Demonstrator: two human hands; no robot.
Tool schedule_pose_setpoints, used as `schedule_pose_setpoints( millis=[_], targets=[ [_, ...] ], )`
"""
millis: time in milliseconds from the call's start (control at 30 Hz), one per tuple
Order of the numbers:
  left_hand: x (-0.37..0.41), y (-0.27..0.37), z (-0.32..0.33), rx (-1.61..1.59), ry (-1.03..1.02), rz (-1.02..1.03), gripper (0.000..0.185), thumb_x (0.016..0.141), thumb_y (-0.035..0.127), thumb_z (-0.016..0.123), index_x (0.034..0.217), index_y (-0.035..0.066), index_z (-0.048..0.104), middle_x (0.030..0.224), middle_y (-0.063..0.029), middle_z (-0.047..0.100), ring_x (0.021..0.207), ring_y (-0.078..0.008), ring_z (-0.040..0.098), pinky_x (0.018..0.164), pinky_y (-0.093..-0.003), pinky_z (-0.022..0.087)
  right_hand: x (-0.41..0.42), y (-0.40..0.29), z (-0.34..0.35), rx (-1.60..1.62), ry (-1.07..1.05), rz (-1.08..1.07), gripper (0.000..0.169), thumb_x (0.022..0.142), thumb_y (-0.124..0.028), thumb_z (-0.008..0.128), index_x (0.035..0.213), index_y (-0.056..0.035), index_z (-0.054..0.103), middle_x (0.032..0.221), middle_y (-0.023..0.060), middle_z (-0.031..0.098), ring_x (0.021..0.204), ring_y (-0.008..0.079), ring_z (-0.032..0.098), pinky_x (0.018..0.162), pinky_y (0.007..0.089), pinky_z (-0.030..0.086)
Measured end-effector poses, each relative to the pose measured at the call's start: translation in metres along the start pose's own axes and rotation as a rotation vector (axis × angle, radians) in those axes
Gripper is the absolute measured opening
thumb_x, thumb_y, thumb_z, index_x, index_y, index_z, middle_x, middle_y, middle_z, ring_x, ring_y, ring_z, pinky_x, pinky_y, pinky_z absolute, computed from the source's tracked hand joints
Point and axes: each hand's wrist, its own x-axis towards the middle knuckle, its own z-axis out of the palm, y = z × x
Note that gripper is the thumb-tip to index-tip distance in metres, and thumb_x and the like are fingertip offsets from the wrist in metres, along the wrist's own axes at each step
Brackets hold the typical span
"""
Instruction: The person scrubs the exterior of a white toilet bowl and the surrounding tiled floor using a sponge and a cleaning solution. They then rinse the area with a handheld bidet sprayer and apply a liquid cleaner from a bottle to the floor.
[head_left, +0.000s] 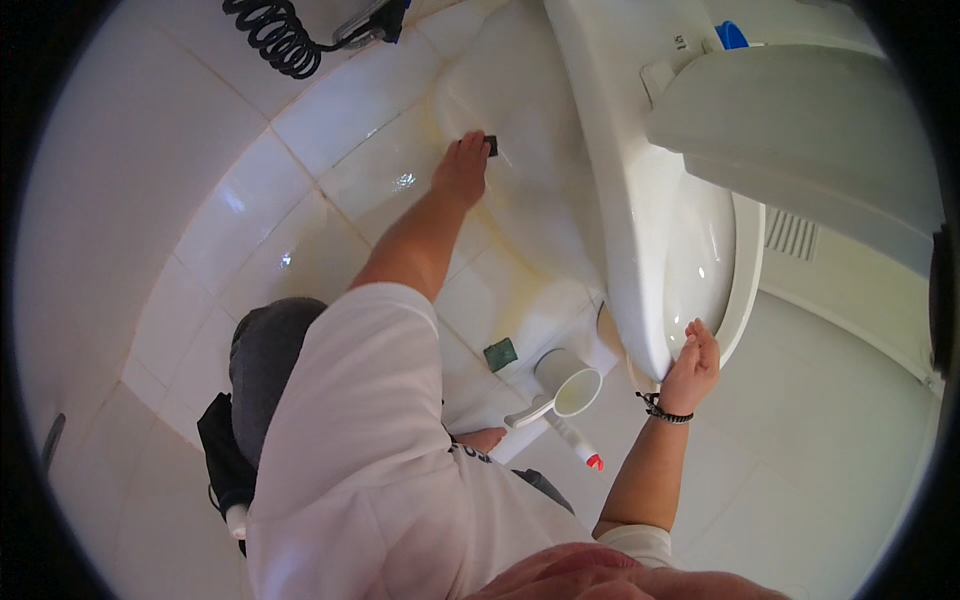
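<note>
My left hand (463, 169) is pressed on a dark scouring pad (491, 145), flat against the lower side of the white ceramic toilet (615, 187), by the floor. My right hand (691, 364), with a dark braided bracelet at its wrist, rests at the toilet's front rim, its fingers bent and holding nothing that shows. A green scouring pad (500, 354) lies on the white floor tiles. Beside it stands a white plastic dipper (571, 386) with its handle towards my body. A white bottle (574, 439) with a red cap lies partly behind the dipper.
The toilet seat and lid (795, 127) stand raised at the right. A black coiled cord (274, 34) hangs at the upper left. Yellowish stains (517, 259) and wet patches mark the tiles by the toilet base. A floor grate (790, 234) lies beyond the bowl. My bare foot (481, 439) is near the dipper.
</note>
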Motion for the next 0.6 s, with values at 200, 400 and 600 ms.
schedule_pose_setpoints(
  millis=[200,400,600],
  targets=[
    [-0.032,0.048,0.033,-0.149,-0.023,0.215,0.048,0.079,0.012,0.03,0.126,0.004,0.021,0.133,-0.0075,0.014,0.123,-0.0204,0.011,0.099,-0.0329,0.012,0.002,0.003,0.0,0.02,-0.025,0.002,0.021,0.075,0.003,0.042,0.092,0.0045,0.054,0.084,0.0114,0.055,0.08,0.0171,0.053,0.073,0.026,0.041],
    [-0.009,0.058,0.01,-0.301,-0.182,0.006,0.053,0.077,0.013,0.033,0.126,0.0,0.017,0.132,-0.0153,0.011,0.123,-0.023,0.008,0.099,-0.0335,0.013,0.002,-0.002,0.001,0.039,-0.032,0.038,0.021,0.075,0.003,0.041,0.093,0.0047,0.054,0.084,0.0113,0.055,0.079,0.0165,0.053,0.072,0.0259,0.041],
    [-0.052,0.115,-0.057,-1.25,-0.07,0.311,0.065,0.064,-0.003,0.037,0.123,-0.008,0.011,0.131,-0.0218,0.007,0.122,-0.0312,0.006,0.1,-0.0334,0.009,0.002,0.002,0.0,-0.002,-0.033,0.06,0.022,0.076,0.001,0.041,0.093,0.0052,0.053,0.085,0.012,0.056,0.078,0.0165,0.054,0.07,0.026,0.042]
  ],
)
